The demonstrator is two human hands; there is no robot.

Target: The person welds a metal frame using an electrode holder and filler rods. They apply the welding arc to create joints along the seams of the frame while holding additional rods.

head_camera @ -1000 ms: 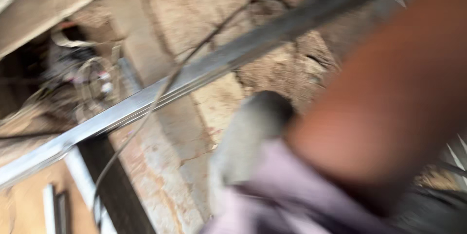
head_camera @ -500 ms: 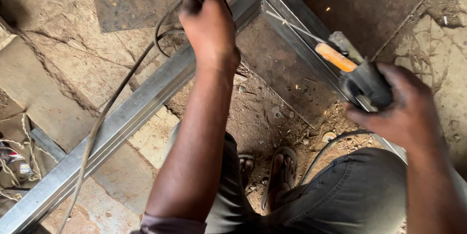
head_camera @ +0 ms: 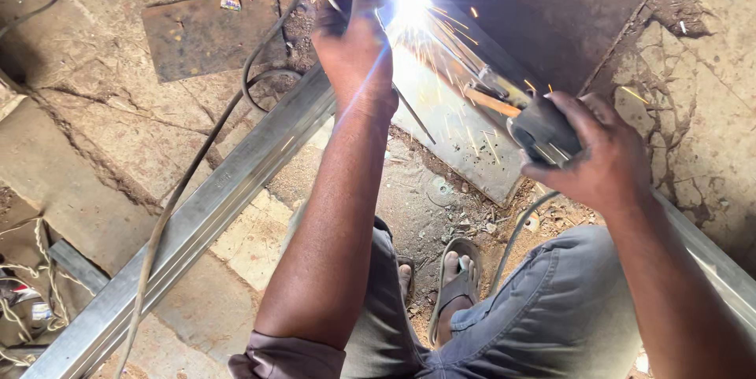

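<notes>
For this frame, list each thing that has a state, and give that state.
left hand: closed on a thin rod, beside the arc
right hand: gripping the electrode holder
electrode holder: held, pointed toward the arc
welding arc: lit, throwing sparks
long metal channel: lying slantwise on the ground
flat metal plate: lying flat on the ground, untouched
cable: slack, draped over the channel
</notes>
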